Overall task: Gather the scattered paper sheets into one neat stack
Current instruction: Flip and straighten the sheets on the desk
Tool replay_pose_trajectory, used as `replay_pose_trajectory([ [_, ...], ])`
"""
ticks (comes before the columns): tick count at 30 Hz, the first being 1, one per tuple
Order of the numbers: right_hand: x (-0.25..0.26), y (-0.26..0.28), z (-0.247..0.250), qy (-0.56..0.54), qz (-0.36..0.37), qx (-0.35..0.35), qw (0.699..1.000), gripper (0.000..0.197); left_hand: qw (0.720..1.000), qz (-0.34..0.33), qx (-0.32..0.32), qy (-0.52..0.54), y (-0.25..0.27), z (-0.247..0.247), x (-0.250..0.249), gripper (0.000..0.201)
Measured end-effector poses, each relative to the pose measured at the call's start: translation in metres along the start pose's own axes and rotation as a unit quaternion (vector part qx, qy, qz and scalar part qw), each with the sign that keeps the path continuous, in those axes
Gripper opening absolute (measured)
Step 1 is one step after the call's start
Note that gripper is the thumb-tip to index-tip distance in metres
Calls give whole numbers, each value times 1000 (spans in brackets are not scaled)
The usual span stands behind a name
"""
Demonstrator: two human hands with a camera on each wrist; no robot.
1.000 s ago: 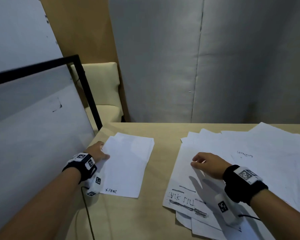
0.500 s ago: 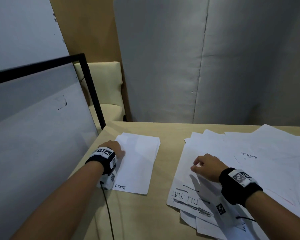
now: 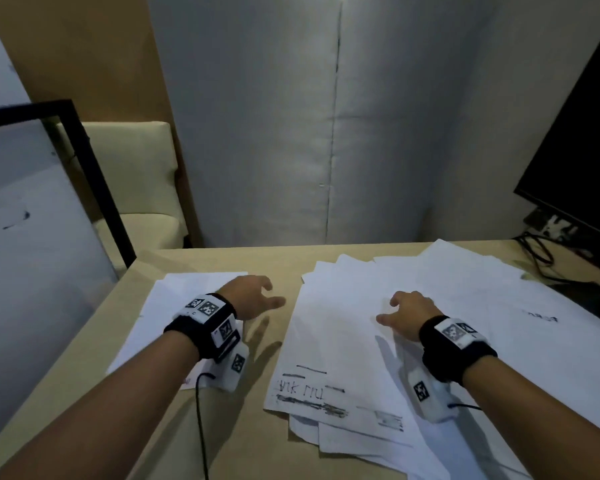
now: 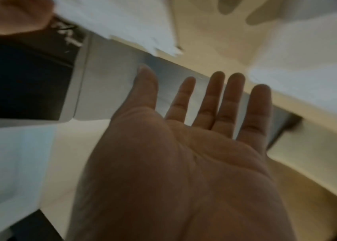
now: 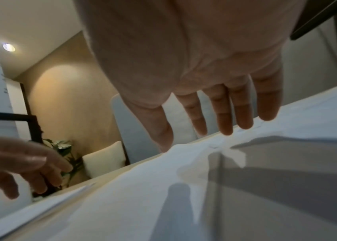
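Both hands hover with fingers spread and nothing held. The left hand [image 3: 252, 295] is raised over the bare strip of tabletop [image 3: 274, 261] between the two paper groups, palm down, grip apart. The right hand [image 3: 407, 315] hangs over the scattered paper sheets [image 3: 482, 306], fingertips [image 5: 227, 128] just above or brushing the top sheet; contact cannot be told, but the grip is apart too. A small squared stack [image 3: 174, 306] lies at the left; the loose fan covers the right half of the tabletop, corners splayed, one sheet with dark handwriting [image 3: 305, 393] at its near edge. Judgement: the step in hand is collecting the loose fan. It would go best with flat palms sweeping the edges inward, then squaring them against the tabletop; pinching single corners risks creasing. The paper is thin, white, matte and limp, and it slides easily on the smooth tan surface. The sheets overlap at differing angles, so lower ones may drag out crooked. A dark monitor [image 3: 579, 150] and cables [image 3: 541, 254] stand near the far right corner.
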State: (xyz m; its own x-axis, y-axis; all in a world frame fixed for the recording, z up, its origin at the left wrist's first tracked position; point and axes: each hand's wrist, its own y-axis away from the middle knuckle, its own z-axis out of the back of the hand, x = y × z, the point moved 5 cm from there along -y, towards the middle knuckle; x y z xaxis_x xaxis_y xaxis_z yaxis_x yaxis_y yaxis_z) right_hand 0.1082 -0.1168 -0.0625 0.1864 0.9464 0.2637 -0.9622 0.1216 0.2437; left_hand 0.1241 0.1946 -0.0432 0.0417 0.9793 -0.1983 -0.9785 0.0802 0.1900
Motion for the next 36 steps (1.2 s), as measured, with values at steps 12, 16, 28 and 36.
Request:
replay_pose_trajectory([
  [12, -20, -4, -17, -59, 6, 17, 998, 77, 987, 73, 17, 142, -18, -67, -98, 93],
  [16, -28, -7, -16, -251, 1, 24, 968, 55, 979, 94, 11, 178, -24, -69, -91, 99],
  [28, -18, 3, 16, -582, 158, -13, 798, 28, 892, 13, -37, 451, -14, -56, -59, 70],
  [36, 9, 6, 27, -580, 139, 18, 802, 25, 790, 15, -62, 610, 1, -24, -37, 40],
])
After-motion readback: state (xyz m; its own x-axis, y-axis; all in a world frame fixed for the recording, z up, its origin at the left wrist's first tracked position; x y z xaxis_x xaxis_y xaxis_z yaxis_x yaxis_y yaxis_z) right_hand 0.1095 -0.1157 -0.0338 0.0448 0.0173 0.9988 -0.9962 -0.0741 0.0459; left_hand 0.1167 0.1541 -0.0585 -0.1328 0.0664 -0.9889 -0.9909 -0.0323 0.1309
